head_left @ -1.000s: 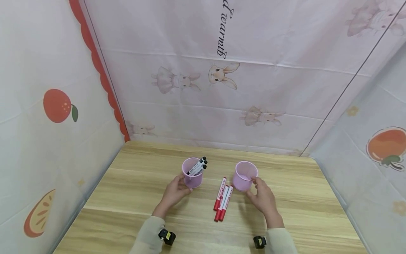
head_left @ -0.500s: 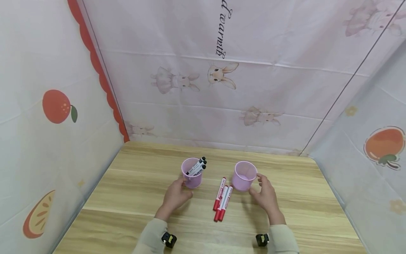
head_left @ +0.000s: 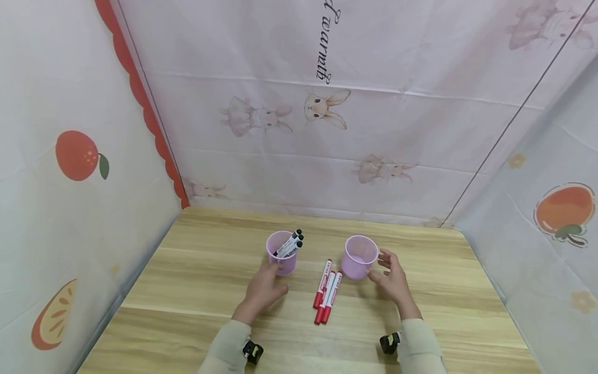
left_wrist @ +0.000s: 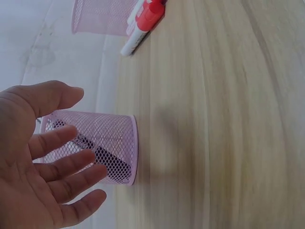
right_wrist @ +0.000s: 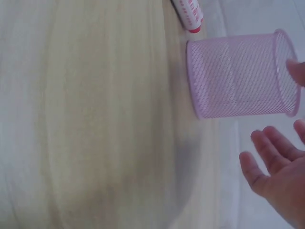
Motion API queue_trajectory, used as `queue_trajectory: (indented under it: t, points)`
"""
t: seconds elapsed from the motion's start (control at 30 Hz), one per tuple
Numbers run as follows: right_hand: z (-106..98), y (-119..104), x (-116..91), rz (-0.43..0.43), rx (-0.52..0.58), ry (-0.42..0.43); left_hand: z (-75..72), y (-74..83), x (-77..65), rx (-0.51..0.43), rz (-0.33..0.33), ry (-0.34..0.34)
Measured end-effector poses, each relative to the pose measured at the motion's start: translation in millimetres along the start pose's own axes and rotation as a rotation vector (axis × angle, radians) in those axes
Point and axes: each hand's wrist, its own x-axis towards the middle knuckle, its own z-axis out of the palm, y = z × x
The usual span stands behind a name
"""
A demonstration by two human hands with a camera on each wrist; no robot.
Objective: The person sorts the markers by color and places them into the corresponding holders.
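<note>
On the wood-grain table (head_left: 196,270), your left hand (head_left: 262,291), fingers spread, is just before a cylindrical pink mesh cup (head_left: 288,267) holding white black-capped markers (head_left: 288,246). Your right hand (head_left: 393,280), also spread, is just right of a second pink cup (head_left: 357,268); contact unclear for both. Three white red-capped markers (head_left: 326,296) lie between your hands.

Cream sleeves (head_left: 226,345), black wrist cameras (head_left: 253,352) (yellow-marked)
</note>
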Motion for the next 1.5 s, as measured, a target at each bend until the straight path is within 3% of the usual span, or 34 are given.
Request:
queue_trajectory:
  t: [0.17, 0.37, 0.73, 0.93, 1.2, 1.5]
  points:
    - [2.9, 11.8, 4.9, 0.022, 0.100, -0.030, 5.2, 2.7, -0.1, 0.016, 0.055, -0.019]
    - [5.0, 15.5, 10.1, 0.029, 0.160, -0.041, 12.6, 4.6, 1.3, 0.019, 0.072, -0.024]
    - [1.3, 4.1, 22.0, -0.040, 0.119, -0.082, 17.6, 11.4, 4.9, -0.022, 0.110, -0.044]
    - [-3.3, 5.2, 30.6, -0.023, 0.128, -0.137, 19.9, 13.8, 5.1, -0.054, 0.097, -0.072]
    - [-8.6, -16.6, 30.8, -0.016, 0.149, -0.211, 25.0, 17.3, 8.2, -0.068, 0.106, -0.110]
    - [-2.5, -22.9, 31.2, -0.043, 0.185, -0.217, 26.7, 19.8, 12.6, -0.092, 0.122, -0.133]
